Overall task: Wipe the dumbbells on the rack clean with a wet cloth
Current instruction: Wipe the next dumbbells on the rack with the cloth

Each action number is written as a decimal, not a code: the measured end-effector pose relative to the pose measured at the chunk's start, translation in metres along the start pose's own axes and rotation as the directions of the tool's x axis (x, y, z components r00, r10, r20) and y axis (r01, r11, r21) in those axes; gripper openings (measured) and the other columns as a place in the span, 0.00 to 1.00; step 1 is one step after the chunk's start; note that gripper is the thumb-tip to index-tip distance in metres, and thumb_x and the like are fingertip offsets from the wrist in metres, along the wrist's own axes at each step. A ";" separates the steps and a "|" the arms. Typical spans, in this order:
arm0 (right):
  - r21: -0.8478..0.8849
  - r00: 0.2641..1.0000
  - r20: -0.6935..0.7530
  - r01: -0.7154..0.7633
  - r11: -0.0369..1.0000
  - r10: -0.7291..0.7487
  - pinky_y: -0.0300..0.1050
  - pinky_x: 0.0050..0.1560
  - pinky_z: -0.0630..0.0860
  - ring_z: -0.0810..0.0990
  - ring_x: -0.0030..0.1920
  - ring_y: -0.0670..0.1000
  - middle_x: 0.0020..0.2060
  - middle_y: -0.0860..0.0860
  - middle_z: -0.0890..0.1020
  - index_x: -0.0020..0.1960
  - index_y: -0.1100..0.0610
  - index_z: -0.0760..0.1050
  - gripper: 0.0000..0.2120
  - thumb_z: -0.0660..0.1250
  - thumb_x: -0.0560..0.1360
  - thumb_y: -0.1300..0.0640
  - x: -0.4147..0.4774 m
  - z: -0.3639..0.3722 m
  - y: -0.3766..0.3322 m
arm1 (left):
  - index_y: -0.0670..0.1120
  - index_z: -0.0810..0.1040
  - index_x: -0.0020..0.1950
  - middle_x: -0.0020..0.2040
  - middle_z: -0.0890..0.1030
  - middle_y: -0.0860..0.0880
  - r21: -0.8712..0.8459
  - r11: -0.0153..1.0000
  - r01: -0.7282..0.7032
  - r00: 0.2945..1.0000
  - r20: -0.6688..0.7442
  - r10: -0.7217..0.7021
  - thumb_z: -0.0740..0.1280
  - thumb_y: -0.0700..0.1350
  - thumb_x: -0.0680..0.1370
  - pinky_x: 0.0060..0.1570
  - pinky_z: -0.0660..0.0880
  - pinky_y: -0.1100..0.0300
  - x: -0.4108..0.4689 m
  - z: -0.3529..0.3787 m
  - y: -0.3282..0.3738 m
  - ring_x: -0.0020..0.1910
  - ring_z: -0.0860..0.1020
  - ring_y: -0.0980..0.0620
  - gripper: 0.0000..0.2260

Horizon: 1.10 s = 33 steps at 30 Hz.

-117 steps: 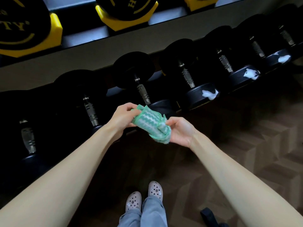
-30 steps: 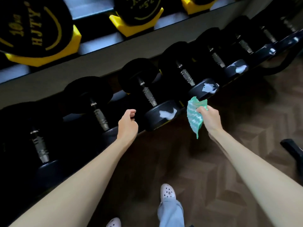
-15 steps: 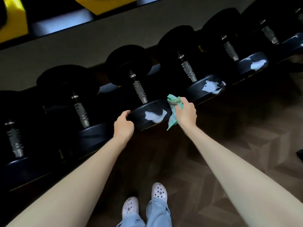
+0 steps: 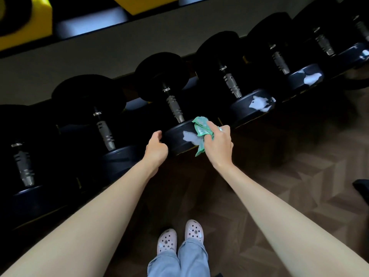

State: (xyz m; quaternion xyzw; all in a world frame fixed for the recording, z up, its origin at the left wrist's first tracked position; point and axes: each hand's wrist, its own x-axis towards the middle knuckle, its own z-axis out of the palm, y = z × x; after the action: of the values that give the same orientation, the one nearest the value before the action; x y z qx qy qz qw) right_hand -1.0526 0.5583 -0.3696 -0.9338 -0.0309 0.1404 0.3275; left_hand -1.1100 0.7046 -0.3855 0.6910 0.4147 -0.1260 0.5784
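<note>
Gripped by right hand (image 4: pixel 218 145), one cloth (image 4: pixel 201 126) reached foam (image 4: pixel 188 136); left hand (image 4: pixel 156 149) grips dumbbell (image 4: pixel 173 139)

**Floor** (image 4: pixel 299 186): dark brown wood laid in a herringbone pattern, filling the lower right of the frame.

**Rack** (image 4: pixel 137 103): black, two tiers, running diagonally from lower left to upper right.

**Upper tier**: a pale, reflective shelf surface (image 4: pixel 89 23) carries yellow cradles (image 4: pixel 26 27) at the upper left and top centre.

**Between the tiers**: a plain matte grey band (image 4: pixel 79 56). Whether it is wall or panel cannot be determined.

**Right edge, mid-height**: a dark object (image 4: pixel 362 186) on the floor, cut off by the frame.

**Lighting**: dim overall, brightest on the upper shelf surface.
</note>
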 end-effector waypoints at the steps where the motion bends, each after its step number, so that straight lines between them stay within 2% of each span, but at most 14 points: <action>1: 0.007 1.000 0.001 0.000 1.000 0.000 0.40 0.55 0.68 0.74 0.55 0.54 0.58 0.56 0.68 0.72 0.55 0.65 0.20 0.56 0.80 0.60 -0.002 0.001 -0.002 | 0.48 0.57 0.75 0.75 0.60 0.48 -0.024 1.000 0.009 1.000 0.003 -0.009 0.52 0.24 0.73 0.70 0.62 0.45 0.001 0.000 0.000 0.75 0.58 0.46 0.34; 4: 0.010 1.000 0.008 0.004 1.000 -0.004 0.35 0.51 0.64 0.74 0.54 0.52 0.58 0.55 0.68 0.72 0.55 0.65 0.20 0.55 0.80 0.60 -0.005 0.003 -0.008 | 0.47 0.57 0.75 0.75 0.61 0.47 -0.081 0.996 0.030 1.000 -0.007 -0.031 0.52 0.25 0.74 0.69 0.64 0.48 0.003 -0.003 0.000 0.74 0.59 0.45 0.32; 6: 0.001 0.999 0.027 0.021 1.000 -0.021 0.30 0.46 0.60 0.74 0.52 0.51 0.57 0.55 0.68 0.72 0.55 0.65 0.20 0.55 0.80 0.60 -0.003 0.004 -0.011 | 0.47 0.57 0.75 0.74 0.62 0.46 -0.099 0.995 0.027 0.999 -0.025 -0.030 0.52 0.25 0.75 0.60 0.68 0.55 0.003 -0.005 0.002 0.73 0.61 0.45 0.31; 8: -0.015 0.997 0.062 0.051 0.999 -0.050 0.27 0.41 0.59 0.72 0.50 0.49 0.57 0.56 0.68 0.72 0.56 0.66 0.20 0.55 0.80 0.61 -0.001 0.003 -0.016 | 0.46 0.57 0.75 0.73 0.63 0.45 -0.114 0.993 0.022 0.999 -0.038 -0.026 0.52 0.26 0.76 0.54 0.69 0.55 0.002 -0.008 0.004 0.72 0.62 0.44 0.30; 10: -0.026 0.989 0.121 0.088 0.996 -0.085 0.28 0.40 0.61 0.73 0.51 0.52 0.55 0.55 0.69 0.71 0.55 0.67 0.20 0.55 0.80 0.61 0.003 0.002 -0.022 | 0.46 0.57 0.75 0.73 0.64 0.45 -0.116 0.993 0.017 0.998 -0.052 -0.023 0.52 0.26 0.76 0.55 0.70 0.54 0.003 -0.010 0.004 0.72 0.62 0.44 0.29; 13: -0.060 0.958 0.259 0.145 0.988 -0.125 0.40 0.49 0.66 0.74 0.55 0.57 0.55 0.55 0.69 0.71 0.52 0.68 0.21 0.55 0.79 0.61 0.008 0.003 -0.035 | 0.47 0.54 0.76 0.73 0.63 0.45 -0.115 0.993 0.009 0.996 -0.083 -0.019 0.53 0.26 0.76 0.62 0.69 0.51 0.002 -0.013 0.002 0.72 0.63 0.44 0.31; 17: -0.155 0.885 0.434 0.256 0.954 -0.167 0.45 0.52 0.67 0.72 0.59 0.59 0.58 0.55 0.69 0.70 0.53 0.68 0.21 0.54 0.78 0.61 0.010 0.005 -0.047 | 0.49 0.47 0.77 0.74 0.61 0.46 -0.127 0.992 -0.001 0.991 -0.136 -0.017 0.54 0.26 0.75 0.67 0.67 0.45 0.002 -0.022 0.001 0.72 0.62 0.44 0.35; 20: -0.299 0.790 0.589 0.408 0.863 -0.170 0.50 0.56 0.68 0.72 0.58 0.62 0.58 0.58 0.71 0.66 0.55 0.72 0.20 0.56 0.76 0.61 0.005 0.008 -0.045 | 0.50 0.46 0.77 0.74 0.62 0.46 -0.131 0.991 -0.001 0.987 -0.158 -0.020 0.54 0.26 0.75 0.67 0.67 0.45 -0.001 -0.029 0.000 0.72 0.63 0.44 0.35; 23: -0.400 0.673 0.739 0.484 0.778 -0.038 0.48 0.49 0.73 0.77 0.53 0.62 0.53 0.60 0.78 0.58 0.62 0.77 0.16 0.61 0.72 0.62 -0.016 0.013 -0.032 | 0.50 0.47 0.77 0.73 0.63 0.46 -0.150 0.989 0.011 0.988 -0.153 -0.034 0.53 0.26 0.75 0.68 0.66 0.45 -0.003 -0.032 0.001 0.71 0.64 0.45 0.35; 25: -0.350 0.622 0.779 0.330 0.876 0.077 0.48 0.46 0.74 0.78 0.48 0.59 0.48 0.58 0.80 0.53 0.63 0.79 0.14 0.60 0.71 0.63 -0.030 0.014 -0.017 | 0.50 0.47 0.77 0.72 0.64 0.46 -0.144 0.990 0.007 0.987 -0.156 -0.030 0.54 0.26 0.75 0.67 0.66 0.44 -0.003 -0.034 0.001 0.71 0.64 0.44 0.35; 27: -0.155 0.626 0.770 0.002 0.988 0.120 0.46 0.40 0.69 0.74 0.40 0.55 0.39 0.56 0.77 0.44 0.67 0.76 0.09 0.59 0.68 0.65 -0.035 0.010 -0.006 | 0.50 0.47 0.77 0.71 0.65 0.45 -0.150 0.989 0.005 0.986 -0.167 -0.030 0.54 0.26 0.75 0.66 0.68 0.44 -0.005 -0.036 0.003 0.69 0.66 0.44 0.35; 28: -0.011 0.642 0.756 -0.182 0.983 0.127 0.45 0.38 0.67 0.71 0.37 0.53 0.35 0.54 0.74 0.41 0.68 0.73 0.07 0.59 0.67 0.66 -0.035 0.005 -0.003 | 0.49 0.48 0.77 0.70 0.66 0.44 -0.153 0.988 0.003 0.985 -0.171 -0.029 0.53 0.26 0.76 0.64 0.70 0.46 -0.008 -0.036 0.005 0.67 0.67 0.44 0.34; 30: 0.300 0.641 0.763 -0.470 0.830 0.087 0.44 0.38 0.71 0.74 0.38 0.52 0.35 0.54 0.75 0.41 0.64 0.73 0.05 0.59 0.69 0.68 -0.031 -0.006 0.000 | 0.46 0.51 0.76 0.67 0.69 0.42 -0.187 0.982 -0.002 0.983 -0.180 -0.032 0.51 0.26 0.77 0.56 0.75 0.51 -0.015 -0.035 0.011 0.61 0.72 0.45 0.30; 33: 0.596 0.635 0.771 -0.694 0.404 -0.046 0.50 0.56 0.74 0.79 0.50 0.54 0.47 0.55 0.80 0.55 0.60 0.74 0.12 0.57 0.75 0.67 -0.027 -0.021 0.000 | 0.40 0.62 0.70 0.61 0.74 0.38 -0.241 0.969 0.051 0.993 -0.093 -0.075 0.49 0.28 0.78 0.41 0.78 0.55 -0.030 -0.031 0.023 0.52 0.77 0.45 0.21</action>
State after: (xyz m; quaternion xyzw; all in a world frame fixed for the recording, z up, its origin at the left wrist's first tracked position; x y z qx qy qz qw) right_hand -1.0726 0.5421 -0.3475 -0.4929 0.1274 0.5362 0.6733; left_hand -1.1220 0.7198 -0.3408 0.6085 0.4774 -0.0584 0.6312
